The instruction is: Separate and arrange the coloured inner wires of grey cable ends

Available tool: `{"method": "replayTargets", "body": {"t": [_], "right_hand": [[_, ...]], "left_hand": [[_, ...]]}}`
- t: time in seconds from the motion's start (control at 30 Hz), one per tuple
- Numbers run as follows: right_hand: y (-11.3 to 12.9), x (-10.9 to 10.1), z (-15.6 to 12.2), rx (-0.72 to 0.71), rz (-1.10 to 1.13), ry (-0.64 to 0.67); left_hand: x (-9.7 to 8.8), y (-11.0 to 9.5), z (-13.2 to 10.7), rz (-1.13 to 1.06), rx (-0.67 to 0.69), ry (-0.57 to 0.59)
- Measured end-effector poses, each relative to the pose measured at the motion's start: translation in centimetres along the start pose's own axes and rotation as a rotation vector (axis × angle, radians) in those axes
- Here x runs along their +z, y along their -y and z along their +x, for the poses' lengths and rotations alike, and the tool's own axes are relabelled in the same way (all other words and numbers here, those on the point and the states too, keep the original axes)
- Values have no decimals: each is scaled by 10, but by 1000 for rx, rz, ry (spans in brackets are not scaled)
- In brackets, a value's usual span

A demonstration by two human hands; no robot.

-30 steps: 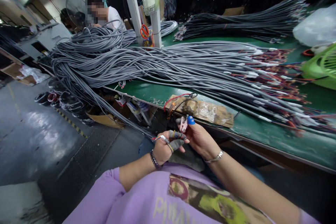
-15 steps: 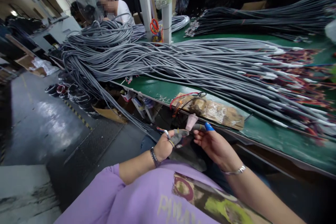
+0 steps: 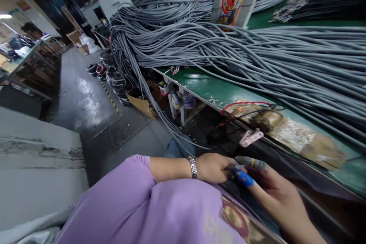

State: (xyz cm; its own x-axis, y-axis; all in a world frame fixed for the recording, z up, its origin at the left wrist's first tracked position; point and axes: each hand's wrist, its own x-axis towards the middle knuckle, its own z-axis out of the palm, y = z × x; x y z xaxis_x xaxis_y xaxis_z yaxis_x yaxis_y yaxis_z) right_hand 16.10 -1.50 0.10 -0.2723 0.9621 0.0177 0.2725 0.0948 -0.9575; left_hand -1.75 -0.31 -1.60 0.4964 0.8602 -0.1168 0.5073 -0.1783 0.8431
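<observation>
My left hand, with a metal watch on the wrist, reaches across to my right hand, and their fingertips meet in front of my body. The left fingers are closed around something dark and small that I cannot make out. On my right hand the thumb has a blue wrap and presses against the same spot. A grey finger cover with a yellow band is among the fingers there. Just above the left hand, thin grey cables hang down from the bench, one loose end sticking out to the right.
A large pile of grey cables covers much of the green bench. A pink clip juts from its front edge beside a taped cardboard piece. Orange-handled scissors stand by a post. Below are a cardboard box and wire coils.
The view has swung left, so the bench and cables appear farther right. My hands have come together, the left now back-up; the wire ends seen beside it earlier no longer show there.
</observation>
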Motion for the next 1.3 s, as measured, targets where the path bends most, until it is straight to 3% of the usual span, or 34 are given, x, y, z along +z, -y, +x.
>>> {"method": "replayTargets", "body": {"t": [0.1, 0.17, 0.23, 0.3, 0.5, 0.63, 0.73, 0.83, 0.9, 1.1, 1.2, 1.3], "right_hand": [[-2, 4, 7, 59, 59, -21], [-3, 8, 12, 141, 183, -16], [-5, 11, 15, 192, 286, -16], [-7, 14, 17, 240, 380, -32], [-8, 17, 22, 361, 729, -219], [-8, 14, 23, 427, 883, -186], [-7, 13, 23, 384, 780, -63], [-5, 11, 25, 316, 600, 18], [-3, 11, 27, 302, 538, -7], [-1, 14, 29, 296, 445, 1], [-1, 15, 30, 284, 414, -53], [-2, 15, 31, 266, 411, -104]], "left_hand": [[-1, -2, -3, 2, -9, -30], [-2, -3, -5, -164, -5, -69], [-4, -3, -5, -402, -68, -19], [-7, -3, -6, -503, -157, 47], [-13, -3, -8, -330, -117, -30], [-12, 0, -6, -367, -194, 25], [-11, -1, -3, -581, -288, 89], [-10, -3, 0, -727, -322, 54], [-10, -3, 0, -730, -338, 42], [-5, 0, -2, -593, -354, 164], [-4, 2, -2, -577, -310, 88], [-4, 3, -1, -619, -279, -63]]}}
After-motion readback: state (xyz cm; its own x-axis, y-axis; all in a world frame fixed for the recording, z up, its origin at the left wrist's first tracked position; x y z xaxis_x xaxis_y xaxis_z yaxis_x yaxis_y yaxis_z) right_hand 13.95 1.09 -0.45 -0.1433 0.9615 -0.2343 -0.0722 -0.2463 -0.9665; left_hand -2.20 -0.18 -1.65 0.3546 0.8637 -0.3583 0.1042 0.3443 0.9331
